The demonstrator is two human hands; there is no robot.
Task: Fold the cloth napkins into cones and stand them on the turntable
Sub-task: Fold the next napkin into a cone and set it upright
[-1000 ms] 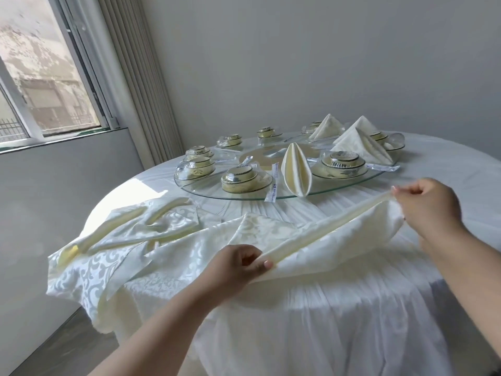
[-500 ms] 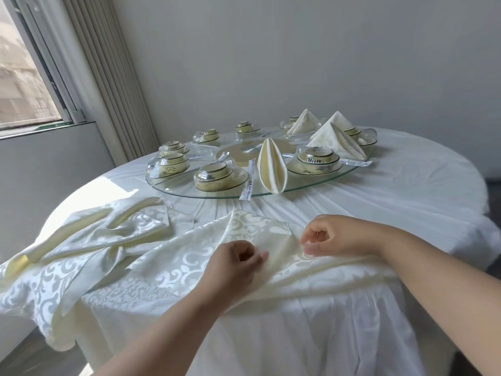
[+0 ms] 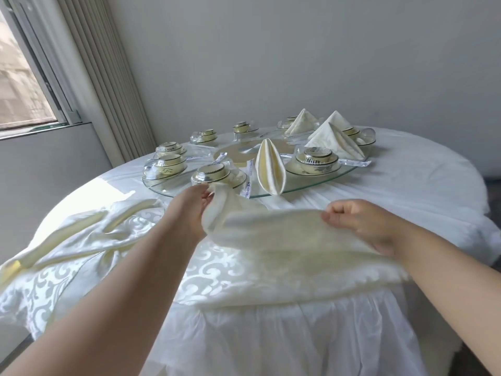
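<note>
A cream cloth napkin (image 3: 292,240) is lifted and blurred above the table's near side. My left hand (image 3: 189,207) pinches its far-left corner up near the turntable's front edge. My right hand (image 3: 360,221) grips its right edge, fingers curled. On the glass turntable (image 3: 306,185) one folded napkin (image 3: 269,169) stands upright near the front, and three tent-shaped folded napkins stand at the back right, among them the nearest tent napkin (image 3: 336,143) and the far tent napkin (image 3: 302,123).
Several wrapped bowl-and-plate sets (image 3: 315,160) ring the turntable. A heap of unfolded patterned napkins (image 3: 81,240) lies on the table's left. The white tablecloth (image 3: 406,180) covers the round table. A window (image 3: 19,77) and vertical blinds (image 3: 108,77) stand to the left.
Both hands lifted the napkin off the table. The left hand went up and forward to the turntable's edge, the right hand moved out to the right. The view swung right.
</note>
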